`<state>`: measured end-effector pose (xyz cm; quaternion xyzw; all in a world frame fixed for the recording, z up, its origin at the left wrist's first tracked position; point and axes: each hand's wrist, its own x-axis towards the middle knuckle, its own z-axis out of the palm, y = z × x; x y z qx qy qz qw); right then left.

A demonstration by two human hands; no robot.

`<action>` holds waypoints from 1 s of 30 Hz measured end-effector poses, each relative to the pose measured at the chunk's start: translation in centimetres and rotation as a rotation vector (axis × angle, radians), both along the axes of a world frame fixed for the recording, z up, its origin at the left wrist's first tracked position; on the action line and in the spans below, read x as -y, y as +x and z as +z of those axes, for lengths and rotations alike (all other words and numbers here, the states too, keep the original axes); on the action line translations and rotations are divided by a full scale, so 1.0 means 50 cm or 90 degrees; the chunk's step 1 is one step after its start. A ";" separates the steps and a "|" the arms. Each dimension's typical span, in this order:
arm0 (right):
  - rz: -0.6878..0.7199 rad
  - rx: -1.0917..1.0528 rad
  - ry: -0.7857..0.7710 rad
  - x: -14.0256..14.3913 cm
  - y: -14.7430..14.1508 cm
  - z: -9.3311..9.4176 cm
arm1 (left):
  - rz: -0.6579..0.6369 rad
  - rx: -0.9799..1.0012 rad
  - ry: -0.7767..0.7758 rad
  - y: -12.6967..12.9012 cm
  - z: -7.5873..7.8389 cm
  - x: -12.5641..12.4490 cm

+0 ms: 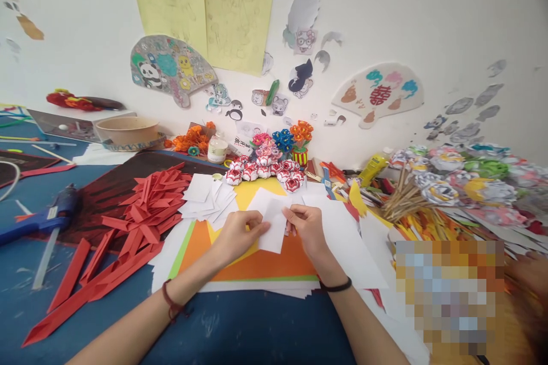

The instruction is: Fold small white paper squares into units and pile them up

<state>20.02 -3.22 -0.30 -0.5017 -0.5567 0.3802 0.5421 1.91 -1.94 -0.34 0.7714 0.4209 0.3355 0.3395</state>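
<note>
A small white sheet of paper [272,232] is held upright between my two hands. My left hand [243,230] pinches its left edge between thumb and fingers. At the upper right edge, my right hand [306,227] has its thumb and fingers closed on the same paper. Beneath both hands lie orange paper [274,265] and larger white sheets [342,234]. Left of the hands, several small white paper squares [209,199] sit in a loose pile. Red-and-white paper flowers [265,168] stand just beyond the paper.
Folded red paper strips [145,217] are heaped at left, near a blue glue gun [53,217]. Bundled sticks [402,197] and paper flowers [466,177] crowd the right. A tan bowl [126,130] and a yellow bottle [373,166] stand by the wall. Another person's arm [528,274] shows at far right.
</note>
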 end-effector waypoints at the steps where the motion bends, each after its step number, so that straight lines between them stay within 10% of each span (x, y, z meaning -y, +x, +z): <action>1: -0.003 -0.001 0.001 -0.001 0.001 -0.001 | -0.011 0.001 -0.010 0.001 -0.004 -0.001; 21: -0.088 -0.068 0.015 -0.007 0.012 0.001 | -0.001 0.055 -0.081 0.010 0.005 0.007; 30: 0.035 -0.144 -0.079 -0.013 0.029 0.002 | 0.009 -0.033 -0.023 -0.009 0.014 0.004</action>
